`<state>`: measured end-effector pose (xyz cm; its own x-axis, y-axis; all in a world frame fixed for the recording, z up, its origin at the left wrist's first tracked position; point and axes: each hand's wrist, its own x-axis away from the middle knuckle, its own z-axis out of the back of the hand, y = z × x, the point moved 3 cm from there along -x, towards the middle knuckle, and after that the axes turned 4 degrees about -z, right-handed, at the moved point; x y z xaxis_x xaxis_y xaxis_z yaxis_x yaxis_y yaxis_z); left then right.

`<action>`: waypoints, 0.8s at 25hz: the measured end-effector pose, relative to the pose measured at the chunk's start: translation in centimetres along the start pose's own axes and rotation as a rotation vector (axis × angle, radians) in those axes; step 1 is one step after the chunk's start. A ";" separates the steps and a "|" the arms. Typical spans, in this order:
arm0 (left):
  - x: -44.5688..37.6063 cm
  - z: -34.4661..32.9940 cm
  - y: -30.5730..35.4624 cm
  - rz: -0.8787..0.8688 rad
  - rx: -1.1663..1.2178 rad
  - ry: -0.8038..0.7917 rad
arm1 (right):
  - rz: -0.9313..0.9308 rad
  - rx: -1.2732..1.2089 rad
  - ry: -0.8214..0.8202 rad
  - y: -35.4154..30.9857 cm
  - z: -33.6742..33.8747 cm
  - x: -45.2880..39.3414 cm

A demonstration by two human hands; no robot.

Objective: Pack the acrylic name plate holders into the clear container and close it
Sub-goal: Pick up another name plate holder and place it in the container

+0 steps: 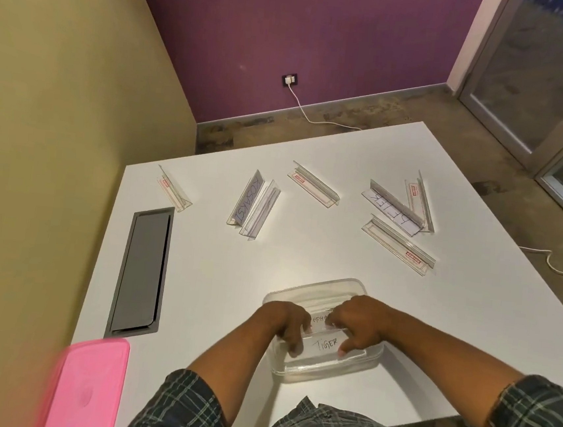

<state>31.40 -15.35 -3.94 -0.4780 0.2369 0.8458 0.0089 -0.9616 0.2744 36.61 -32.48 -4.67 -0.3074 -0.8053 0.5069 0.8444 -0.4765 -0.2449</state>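
Observation:
The clear container stands open on the white table, close to me. Inside it lie two acrylic name plate holders; the nearer one reads TIGER. My left hand grips the TIGER holder's left end and my right hand pinches its right end, both reaching into the container. Several more holders lie scattered farther back: one at the left, a pair with KOSAKSI, one in the middle, and a cluster at the right with PETER and a long one.
A pink lid lies at the table's near left corner. A grey cable hatch is set into the table at the left. A white cable runs across the floor past the table's right edge. Yellow wall at left.

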 end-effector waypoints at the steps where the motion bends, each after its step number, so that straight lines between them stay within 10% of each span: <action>1: -0.2 -0.4 0.1 0.003 -0.044 0.018 | -0.023 0.009 -0.002 -0.2 -0.6 -0.2; 20: -0.8 -5.5 0.0 -0.028 -0.355 0.365 | -0.100 0.181 -0.042 -2.9 -2.8 -1.7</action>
<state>27.01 -16.33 -7.14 -0.7500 0.2603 0.6080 -0.2770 -0.9584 0.0686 33.48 -30.75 -7.08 -0.3778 -0.7400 0.5565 0.8769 -0.4788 -0.0414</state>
